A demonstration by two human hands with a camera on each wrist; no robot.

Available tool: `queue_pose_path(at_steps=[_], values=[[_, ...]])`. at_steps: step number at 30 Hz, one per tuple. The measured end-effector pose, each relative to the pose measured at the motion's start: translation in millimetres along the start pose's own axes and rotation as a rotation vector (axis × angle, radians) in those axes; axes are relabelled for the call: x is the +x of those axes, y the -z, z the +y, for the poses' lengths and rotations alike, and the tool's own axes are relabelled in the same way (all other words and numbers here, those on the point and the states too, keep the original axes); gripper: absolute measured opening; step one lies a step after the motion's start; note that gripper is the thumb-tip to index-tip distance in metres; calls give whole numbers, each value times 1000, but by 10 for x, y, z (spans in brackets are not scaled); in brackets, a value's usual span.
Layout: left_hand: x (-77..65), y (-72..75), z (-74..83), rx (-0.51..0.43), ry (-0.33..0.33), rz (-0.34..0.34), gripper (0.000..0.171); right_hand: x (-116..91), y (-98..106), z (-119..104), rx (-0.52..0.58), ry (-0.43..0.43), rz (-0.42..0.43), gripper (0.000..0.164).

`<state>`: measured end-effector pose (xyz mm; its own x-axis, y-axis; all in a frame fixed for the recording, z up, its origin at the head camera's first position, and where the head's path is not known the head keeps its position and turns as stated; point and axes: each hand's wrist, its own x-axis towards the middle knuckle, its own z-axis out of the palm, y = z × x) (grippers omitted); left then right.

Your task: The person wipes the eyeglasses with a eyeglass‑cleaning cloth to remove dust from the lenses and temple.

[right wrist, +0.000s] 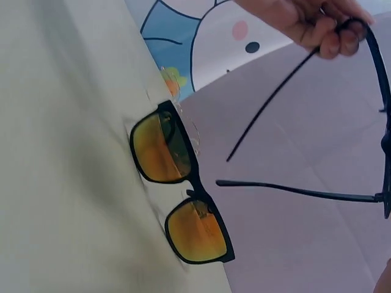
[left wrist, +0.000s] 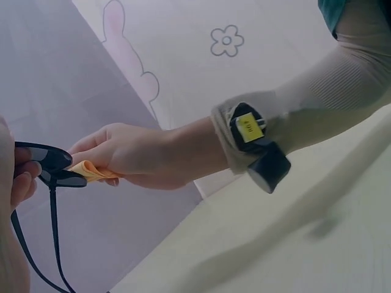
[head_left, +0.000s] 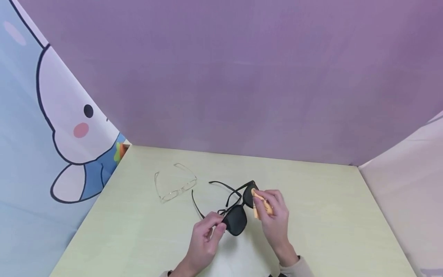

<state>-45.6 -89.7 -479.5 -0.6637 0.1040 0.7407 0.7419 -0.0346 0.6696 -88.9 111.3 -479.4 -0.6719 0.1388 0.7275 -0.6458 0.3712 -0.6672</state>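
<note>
Black sunglasses [head_left: 236, 220] with dark lenses are held above the table, their temples pointing away. My left hand [head_left: 204, 240] pinches one end of the frame between thumb and fingers. At the other lens, my right hand [head_left: 277, 217] grips a folded orange cloth [head_left: 268, 207] and holds it against the lens. The left wrist view shows this cloth [left wrist: 88, 171] at the frame's edge. Behind the held pair, a second pair of black-framed sunglasses [right wrist: 198, 232] rests on the table; its lenses look orange in the right wrist view. The held pair partly hides it in the head view.
Thin wire-framed eyeglasses [head_left: 180, 190] lie on the pale table [head_left: 328, 215], left of the sunglasses, with temples unfolded. A purple wall [head_left: 242, 84] stands behind the table. A printed cartoon curtain [head_left: 31, 161] borders the left, and a pale curtain [head_left: 408, 181] the right.
</note>
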Motion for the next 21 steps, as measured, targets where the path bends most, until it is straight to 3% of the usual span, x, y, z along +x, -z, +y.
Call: queue_pose_path(at_steps=[5, 11, 21], values=[[21, 13, -9, -21, 2, 20, 30, -56, 10, -81, 57, -44, -42, 31], [55, 47, -21, -24, 10, 29, 30, -48, 41, -93, 84, -16, -86, 32], [74, 118, 0, 35, 42, 42, 30, -42, 118, -16, 22, -32, -84, 32]])
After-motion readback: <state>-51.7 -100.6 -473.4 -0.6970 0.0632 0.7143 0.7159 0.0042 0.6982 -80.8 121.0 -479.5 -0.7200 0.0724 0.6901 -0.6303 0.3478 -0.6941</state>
